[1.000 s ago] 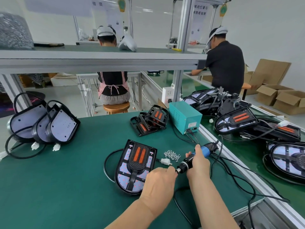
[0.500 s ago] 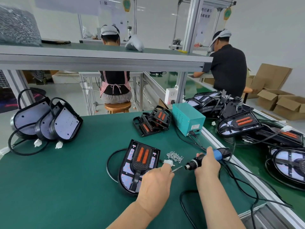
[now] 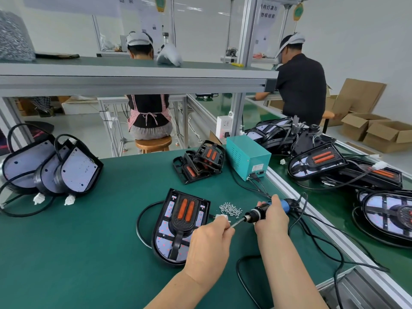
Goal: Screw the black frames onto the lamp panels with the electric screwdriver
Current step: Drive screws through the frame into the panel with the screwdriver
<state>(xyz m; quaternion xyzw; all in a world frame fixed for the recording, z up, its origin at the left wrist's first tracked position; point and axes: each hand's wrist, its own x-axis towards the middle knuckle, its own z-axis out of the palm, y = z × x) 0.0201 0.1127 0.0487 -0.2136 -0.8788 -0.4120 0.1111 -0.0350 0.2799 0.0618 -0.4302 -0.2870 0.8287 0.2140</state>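
A lamp panel (image 3: 166,236) lies flat on the green mat, a black frame (image 3: 181,221) with two orange strips on top of it. My right hand (image 3: 270,217) grips the black and blue electric screwdriver (image 3: 263,211), whose bit points left. My left hand (image 3: 208,248) hovers at the panel's right edge, fingers curled at the bit's tip; what they pinch is hidden. A small heap of screws (image 3: 230,209) lies between panel and screwdriver.
A teal power box (image 3: 247,156) stands behind, cables running to the screwdriver. Spare black frames (image 3: 200,163) are stacked beside it. Three lamp panels (image 3: 51,166) lean at the far left. More lamps (image 3: 334,163) crowd the conveyor on the right. Two persons work beyond.
My right hand has drawn the screwdriver slightly right, so its bit now shows between my hands. My left hand stays at the bit's tip.
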